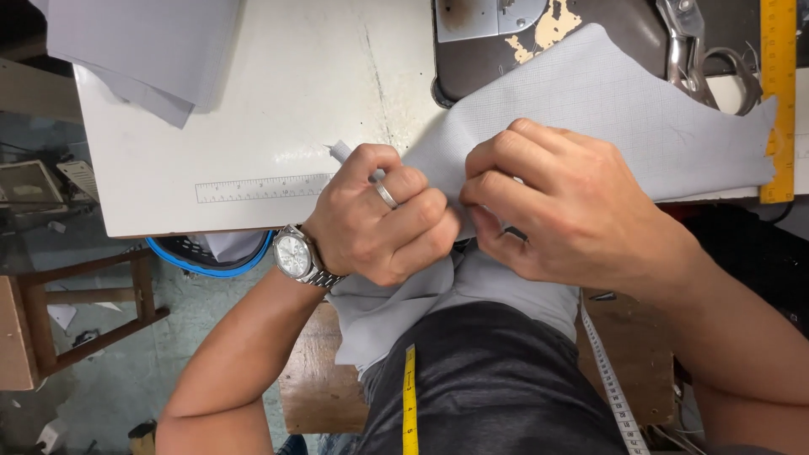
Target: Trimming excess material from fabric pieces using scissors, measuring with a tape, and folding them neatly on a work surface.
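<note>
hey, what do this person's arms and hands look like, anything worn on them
Both forearms are bare, with no sleeves in view. The left hand wears a plain silver ring on one finger, and a silver metal wristwatch with a round pale dial and a link band sits on the left wrist. The right hand shows no ring, watch or glove.

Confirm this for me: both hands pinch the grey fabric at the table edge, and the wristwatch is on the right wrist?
Not quite. The head view shows the wristwatch on the left wrist. The left hand and right hand do pinch the grey fabric at the table edge.
</note>
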